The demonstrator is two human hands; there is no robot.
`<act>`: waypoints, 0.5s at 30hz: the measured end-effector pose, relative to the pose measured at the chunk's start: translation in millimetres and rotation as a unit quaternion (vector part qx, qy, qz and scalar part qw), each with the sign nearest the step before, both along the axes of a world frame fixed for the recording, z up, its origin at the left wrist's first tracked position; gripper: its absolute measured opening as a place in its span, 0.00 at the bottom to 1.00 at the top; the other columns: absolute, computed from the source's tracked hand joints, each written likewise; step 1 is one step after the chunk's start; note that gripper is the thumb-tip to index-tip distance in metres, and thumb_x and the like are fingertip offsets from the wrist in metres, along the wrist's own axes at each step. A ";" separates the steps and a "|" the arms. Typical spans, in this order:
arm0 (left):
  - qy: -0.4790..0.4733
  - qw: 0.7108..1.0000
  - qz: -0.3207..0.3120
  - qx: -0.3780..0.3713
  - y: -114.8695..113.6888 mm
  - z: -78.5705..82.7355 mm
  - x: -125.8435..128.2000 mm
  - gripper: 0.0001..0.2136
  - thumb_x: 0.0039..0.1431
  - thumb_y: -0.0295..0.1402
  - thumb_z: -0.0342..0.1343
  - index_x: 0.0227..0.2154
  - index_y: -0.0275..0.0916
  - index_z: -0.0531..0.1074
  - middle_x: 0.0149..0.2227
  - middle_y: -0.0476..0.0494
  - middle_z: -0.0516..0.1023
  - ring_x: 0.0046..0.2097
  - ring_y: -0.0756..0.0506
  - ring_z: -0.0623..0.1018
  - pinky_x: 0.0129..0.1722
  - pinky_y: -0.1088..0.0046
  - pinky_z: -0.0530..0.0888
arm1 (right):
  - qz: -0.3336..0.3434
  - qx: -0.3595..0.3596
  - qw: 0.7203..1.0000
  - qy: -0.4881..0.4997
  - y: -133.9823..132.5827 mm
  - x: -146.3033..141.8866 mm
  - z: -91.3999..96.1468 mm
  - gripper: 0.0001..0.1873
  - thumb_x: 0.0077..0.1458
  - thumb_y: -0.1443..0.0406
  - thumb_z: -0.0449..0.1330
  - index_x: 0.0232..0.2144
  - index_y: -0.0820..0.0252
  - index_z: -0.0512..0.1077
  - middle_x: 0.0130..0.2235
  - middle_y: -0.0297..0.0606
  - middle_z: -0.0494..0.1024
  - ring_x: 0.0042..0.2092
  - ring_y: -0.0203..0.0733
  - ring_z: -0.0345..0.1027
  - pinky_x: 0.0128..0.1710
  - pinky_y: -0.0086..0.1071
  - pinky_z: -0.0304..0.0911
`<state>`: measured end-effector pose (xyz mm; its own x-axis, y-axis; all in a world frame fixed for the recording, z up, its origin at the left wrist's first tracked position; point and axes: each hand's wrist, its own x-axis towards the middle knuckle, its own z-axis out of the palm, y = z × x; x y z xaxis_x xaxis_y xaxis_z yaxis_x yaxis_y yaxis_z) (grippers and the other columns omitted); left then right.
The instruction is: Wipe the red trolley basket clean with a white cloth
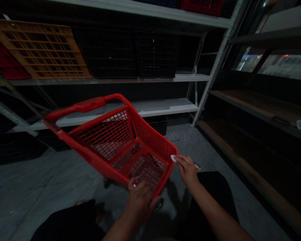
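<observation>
Fingers of left hand (140, 197) curled over red basket (150, 135) rim, right hand (187, 170) pinching white scrap (173, 158) (at the corner)

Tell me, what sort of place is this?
Likely a shop's storeroom: metal shelving holds plastic crates, the floor is bare concrete, and the left hand grips a red shopping cart while the right hand presses a small white scrap to its rim.
</observation>
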<state>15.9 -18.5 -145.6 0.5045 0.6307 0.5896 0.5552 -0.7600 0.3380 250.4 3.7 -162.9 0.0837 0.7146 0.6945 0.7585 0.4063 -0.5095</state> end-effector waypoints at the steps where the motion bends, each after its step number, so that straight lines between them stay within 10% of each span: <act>1: -0.003 1.000 -0.002 0.002 0.1 -0.1 -0.3 0.11 0.56 0.37 0.52 0.21 0.40 0.69 0.23 0.52 0.73 0.33 0.49 0.72 0.51 0.57 0.53 | -0.004 0.001 1.000 0.001 0.3 -0.3 -0.3 0.16 0.56 0.73 0.51 0.41 0.56 0.74 0.39 0.42 0.75 0.40 0.42 0.67 0.40 0.40 0.66; 10: 0.043 0.999 -0.025 0.023 -5.0 9.4 -9.7 0.09 0.56 0.33 0.50 0.22 0.40 0.69 0.23 0.52 0.72 0.33 0.49 0.72 0.51 0.58 0.53 | 0.099 -0.039 0.994 0.003 -48.5 -39.2 6.1 0.18 0.56 0.73 0.51 0.46 0.54 0.71 0.40 0.41 0.74 0.40 0.41 0.67 0.37 0.36 0.67; 15: 0.018 0.999 -0.035 0.012 -6.1 3.9 -13.0 0.09 0.56 0.33 0.49 0.22 0.41 0.68 0.21 0.52 0.71 0.32 0.49 0.71 0.52 0.58 0.53 | 0.059 -0.026 0.998 -0.001 -31.7 -18.1 5.1 0.18 0.56 0.73 0.50 0.44 0.53 0.72 0.39 0.40 0.75 0.40 0.41 0.67 0.38 0.37 0.67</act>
<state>2.9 -24.5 -141.7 0.5674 0.5790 0.5855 0.5118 -0.8050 0.3000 232.3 -28.0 -157.8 -0.0047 0.7550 0.6557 0.7086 0.4652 -0.5306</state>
